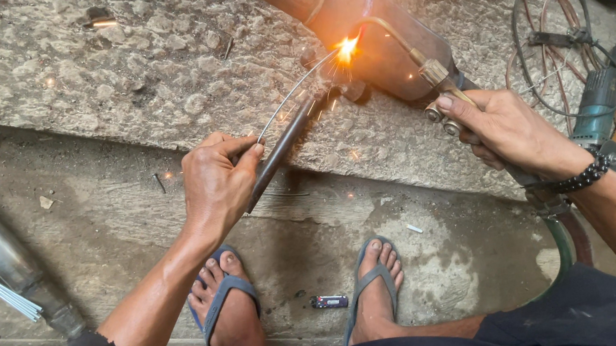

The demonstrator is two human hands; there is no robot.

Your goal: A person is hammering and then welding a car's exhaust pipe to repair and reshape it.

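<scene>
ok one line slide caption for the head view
Left hand feeds filler rod, right hand aims torch flame at metal pipe.

No packages, signs or screens down here. Just one printed label, a pale band on the small dark lighter (330, 302) lying on the concrete floor (458, 256) at six o'clock, between the feet.

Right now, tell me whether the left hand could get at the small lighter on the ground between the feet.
Probably yes, but not freely: the lighter lies open on the ground with nothing over it, yet the left hand is closed on a filler rod and a dark tube.
</scene>
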